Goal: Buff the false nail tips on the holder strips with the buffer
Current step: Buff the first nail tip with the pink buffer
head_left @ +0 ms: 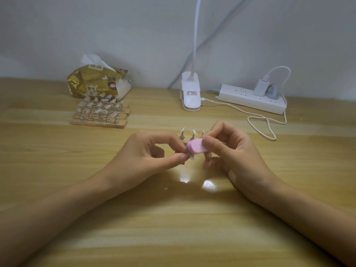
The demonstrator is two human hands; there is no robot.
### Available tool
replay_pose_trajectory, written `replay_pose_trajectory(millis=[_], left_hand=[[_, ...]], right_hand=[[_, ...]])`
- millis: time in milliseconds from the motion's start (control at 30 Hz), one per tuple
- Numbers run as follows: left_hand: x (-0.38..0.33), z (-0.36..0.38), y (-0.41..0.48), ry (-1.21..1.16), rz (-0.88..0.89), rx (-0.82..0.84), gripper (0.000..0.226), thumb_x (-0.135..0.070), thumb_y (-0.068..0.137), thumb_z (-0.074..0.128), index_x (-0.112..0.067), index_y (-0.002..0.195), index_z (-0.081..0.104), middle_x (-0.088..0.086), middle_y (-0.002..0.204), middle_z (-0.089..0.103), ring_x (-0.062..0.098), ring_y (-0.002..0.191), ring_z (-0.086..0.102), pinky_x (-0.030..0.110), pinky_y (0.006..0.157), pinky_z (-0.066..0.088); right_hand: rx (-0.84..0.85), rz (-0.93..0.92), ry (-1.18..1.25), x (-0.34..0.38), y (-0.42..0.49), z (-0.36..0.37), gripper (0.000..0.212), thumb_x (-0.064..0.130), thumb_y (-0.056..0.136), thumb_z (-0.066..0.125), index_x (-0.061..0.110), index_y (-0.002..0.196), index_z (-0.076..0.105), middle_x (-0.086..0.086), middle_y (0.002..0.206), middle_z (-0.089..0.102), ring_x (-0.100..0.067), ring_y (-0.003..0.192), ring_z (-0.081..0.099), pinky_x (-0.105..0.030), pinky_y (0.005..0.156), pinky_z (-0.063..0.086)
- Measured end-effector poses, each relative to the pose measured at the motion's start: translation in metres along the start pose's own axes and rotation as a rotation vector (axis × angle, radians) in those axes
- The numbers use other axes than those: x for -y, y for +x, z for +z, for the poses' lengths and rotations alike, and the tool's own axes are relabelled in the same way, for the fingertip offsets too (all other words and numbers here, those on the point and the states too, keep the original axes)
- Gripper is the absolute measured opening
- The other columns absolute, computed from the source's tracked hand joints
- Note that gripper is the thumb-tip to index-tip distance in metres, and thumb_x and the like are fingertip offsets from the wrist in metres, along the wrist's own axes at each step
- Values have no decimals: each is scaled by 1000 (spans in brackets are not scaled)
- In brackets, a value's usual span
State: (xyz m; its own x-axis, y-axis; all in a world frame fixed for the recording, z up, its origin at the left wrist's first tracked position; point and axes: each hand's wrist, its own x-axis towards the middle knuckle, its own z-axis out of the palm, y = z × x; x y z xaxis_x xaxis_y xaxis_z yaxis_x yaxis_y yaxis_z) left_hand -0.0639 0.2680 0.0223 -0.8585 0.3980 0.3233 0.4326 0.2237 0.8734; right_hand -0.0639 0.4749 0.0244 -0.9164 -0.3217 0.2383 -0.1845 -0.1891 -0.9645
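Note:
A pink buffer block (194,146) with a purple end lies between my hands above the wooden table. My right hand (229,149) grips it from the right, thumb on top. My left hand (152,151) pinches a small nail tip stand (189,156) just under the buffer's left end; the tip itself is mostly hidden. Behind my fingers stand three metal stands with clear nail tips (192,134), partly hidden. At the back left, several wooden holder strips (100,123) carry rows of clear nail tips.
A gold tissue pack (96,81) sits behind the strips. A white clip lamp base (190,93) stands at the back centre, its cable (260,120) looping to a white power strip (250,101) on the right. The wall runs along the table's far edge.

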Motion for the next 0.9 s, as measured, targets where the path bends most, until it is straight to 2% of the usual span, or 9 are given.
replay_pose_trajectory(millis=[133, 267, 367, 500, 600, 733, 833, 900], left_hand=[[-1, 1, 0, 19, 11, 13, 7, -24, 79, 74, -18, 76, 72, -11, 53, 55, 4, 42, 28, 14, 41, 20], [-2, 1, 0, 16, 18, 6, 11, -28, 80, 76, -18, 77, 72, -13, 55, 57, 5, 42, 28, 15, 42, 20], [-3, 1, 0, 30, 25, 6, 9, -25, 79, 75, -16, 77, 72, -18, 53, 57, 2, 41, 29, 11, 41, 21], [-4, 1, 0, 23, 5, -7, 13, -25, 80, 75, -14, 76, 71, -19, 53, 58, 2, 40, 29, 11, 41, 21], [-4, 2, -1, 34, -7, -1, 10, -27, 79, 75, -18, 75, 71, -18, 50, 54, 3, 40, 29, 14, 40, 22], [-4, 1, -1, 18, -19, -1, 9, -25, 80, 71, -19, 73, 71, -15, 55, 61, 5, 41, 33, 16, 40, 25], [-5, 2, -3, 36, -4, 6, 9, -24, 79, 71, -17, 74, 70, -17, 49, 55, 3, 39, 30, 14, 40, 23], [-4, 2, -2, 39, -11, 0, 9, -25, 79, 71, -18, 73, 70, -15, 52, 59, 4, 40, 31, 15, 40, 23]], right_hand=[[57, -7, -46, -1, -1, 2, 16, 7, 79, 73, 18, 73, 63, -2, 74, 65, -11, 57, 58, -21, 52, 52], [-20, -3, 1, -1, 0, 0, 21, 9, 79, 77, 17, 72, 59, -3, 71, 64, -11, 55, 54, -21, 51, 51], [66, -17, -58, -1, -1, 3, 18, 5, 80, 74, 17, 74, 61, -2, 74, 66, -12, 58, 58, -21, 52, 52], [-25, -6, -4, -1, 0, 0, 21, 10, 79, 78, 14, 74, 58, -6, 73, 63, -11, 55, 54, -21, 52, 52], [53, -15, -55, -2, -1, 2, 16, 7, 80, 73, 13, 76, 59, -2, 75, 66, -12, 59, 58, -21, 53, 53], [-29, 9, -7, -2, 1, 0, 16, 16, 77, 73, 17, 73, 58, -13, 78, 64, -11, 57, 54, -22, 51, 52], [54, -3, -47, -1, -1, 2, 16, 8, 81, 72, 11, 78, 57, -6, 77, 66, -12, 60, 57, -22, 53, 53], [10, 4, -42, 0, 0, 2, 22, 10, 81, 77, 11, 77, 56, -24, 82, 65, -13, 60, 55, -22, 52, 52]])
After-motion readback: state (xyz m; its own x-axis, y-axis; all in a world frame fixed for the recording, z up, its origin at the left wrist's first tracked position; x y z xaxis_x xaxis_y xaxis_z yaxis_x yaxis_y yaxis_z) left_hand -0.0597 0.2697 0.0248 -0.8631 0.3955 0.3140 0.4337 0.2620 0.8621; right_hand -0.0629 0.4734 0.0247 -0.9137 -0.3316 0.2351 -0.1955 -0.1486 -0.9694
